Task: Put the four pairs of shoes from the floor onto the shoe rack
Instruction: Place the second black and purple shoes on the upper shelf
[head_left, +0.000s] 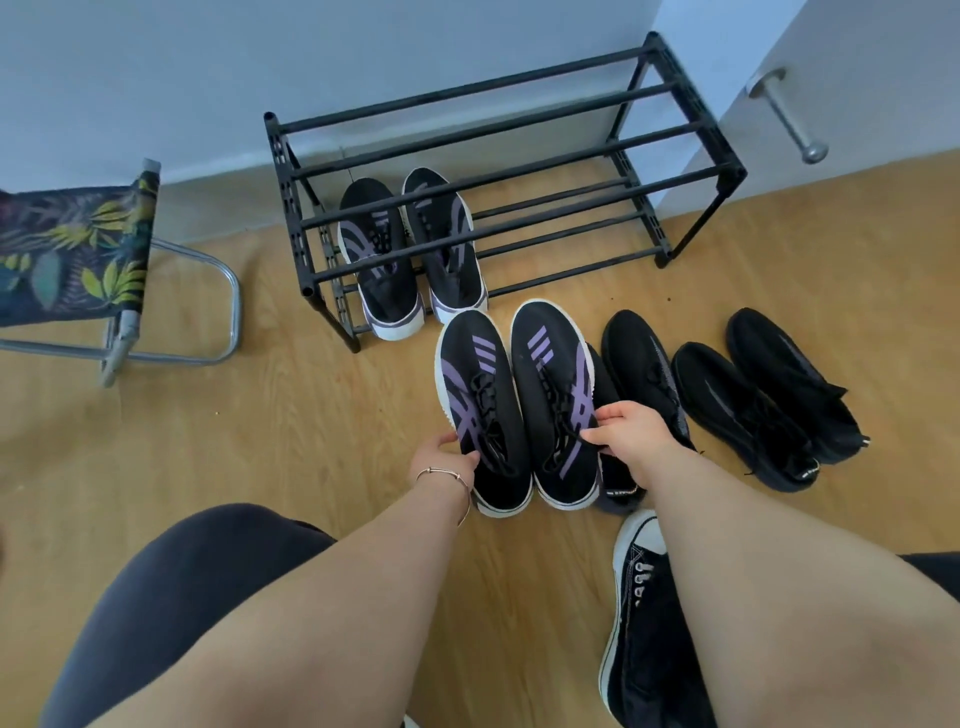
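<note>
A black two-tier shoe rack (519, 182) stands against the wall. One black-and-purple pair (410, 249) sits on its lower tier at the left. In front of the rack I hold a second black-and-purple pair: my left hand (447, 462) grips the left shoe (478, 395) at its side, and my right hand (623, 431) grips the right shoe (556, 384) near the laces. To the right on the floor lie an all-black pair (644, 374), partly hidden behind my right hand, and another all-black pair (769, 395).
A folding chair (78, 249) with leaf-print fabric and metal legs stands at the left. A white door with a metal handle (784, 114) is at the right of the rack. My own foot in a black canvas sneaker (639, 613) rests on the wood floor.
</note>
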